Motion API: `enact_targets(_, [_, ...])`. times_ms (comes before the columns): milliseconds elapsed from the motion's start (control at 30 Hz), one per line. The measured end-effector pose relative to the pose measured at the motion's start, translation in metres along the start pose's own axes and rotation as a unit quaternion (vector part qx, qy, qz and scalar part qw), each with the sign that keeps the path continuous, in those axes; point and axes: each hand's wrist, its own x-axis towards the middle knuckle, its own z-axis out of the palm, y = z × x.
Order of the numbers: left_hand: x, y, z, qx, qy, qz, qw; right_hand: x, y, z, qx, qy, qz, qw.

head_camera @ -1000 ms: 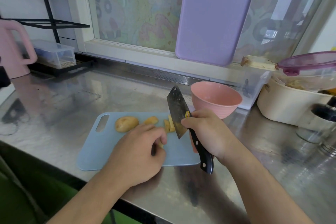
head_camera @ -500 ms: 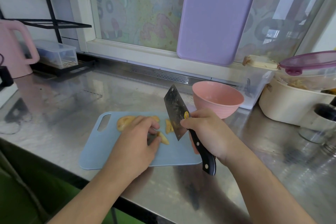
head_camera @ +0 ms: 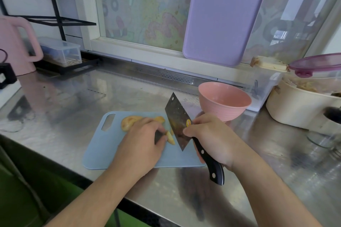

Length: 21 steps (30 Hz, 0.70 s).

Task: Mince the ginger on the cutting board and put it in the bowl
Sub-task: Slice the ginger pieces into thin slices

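A light blue cutting board (head_camera: 103,151) lies on the steel counter. On it are ginger pieces: a larger chunk (head_camera: 129,122) at the back and a slice (head_camera: 170,137) by my fingertips. My left hand (head_camera: 142,143) lies over the ginger with fingers curled, pinching the slice. My right hand (head_camera: 214,138) grips the black handle of a cleaver (head_camera: 178,121), whose blade is raised and tilted just right of the slice. An empty pink bowl (head_camera: 224,102) stands behind my right hand, off the board.
A purple board (head_camera: 221,16) leans on the window behind. A cream pot (head_camera: 295,108) and a purple-lidded container (head_camera: 317,64) crowd the right. A pink kettle (head_camera: 14,46) and a clear box (head_camera: 60,53) under a black rack stand at the left.
My left hand has slid forward over the ginger pieces and now covers part of the larger chunk. The cleaver stays raised in about the same place.
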Motion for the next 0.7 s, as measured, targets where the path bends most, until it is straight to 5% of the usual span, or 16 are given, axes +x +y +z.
enact_targets(700, [-0.0003, 0.0032, -0.0024, 0.01, -0.002, 0.024, 1.0, -0.0048, -0.0059, 0.0101, -0.094, 0.015, 0.004, 0.995])
